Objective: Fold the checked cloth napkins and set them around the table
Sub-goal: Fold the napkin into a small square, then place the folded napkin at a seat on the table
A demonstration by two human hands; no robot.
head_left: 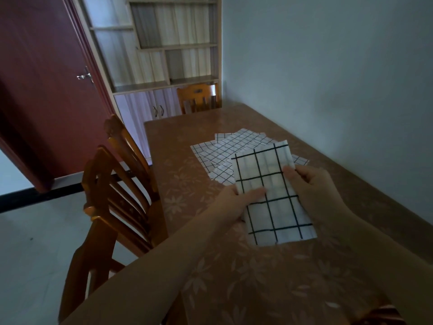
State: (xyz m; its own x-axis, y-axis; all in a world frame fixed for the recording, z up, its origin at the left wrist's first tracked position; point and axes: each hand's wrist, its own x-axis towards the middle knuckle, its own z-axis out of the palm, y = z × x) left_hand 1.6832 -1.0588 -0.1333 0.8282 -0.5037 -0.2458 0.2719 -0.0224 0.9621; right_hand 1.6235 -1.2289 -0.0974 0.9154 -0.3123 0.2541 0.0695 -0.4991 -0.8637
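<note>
Folded checked napkin held over the worktop in both hands.

Far left, a dark red door with a metal handle; right of it, a pale shelf unit with cupboard doors below. Two wooden chairs drawn up along the worktop's left edge, a third chair at the far end. Left hand gripping the napkin's left edge, thumb laid flat on the top face, fingers hidden beneath. Napkin folded into a long rectangle, white with a bold black grid, tilted a little, raised above the floral brown cover. Right hand gripping the right edge, thumb pinching on top. Beyond, toward the far side, loose napkins lying flat and overlapping, finer grid showing. Right of everything, a plain grey-blue wall.
</note>
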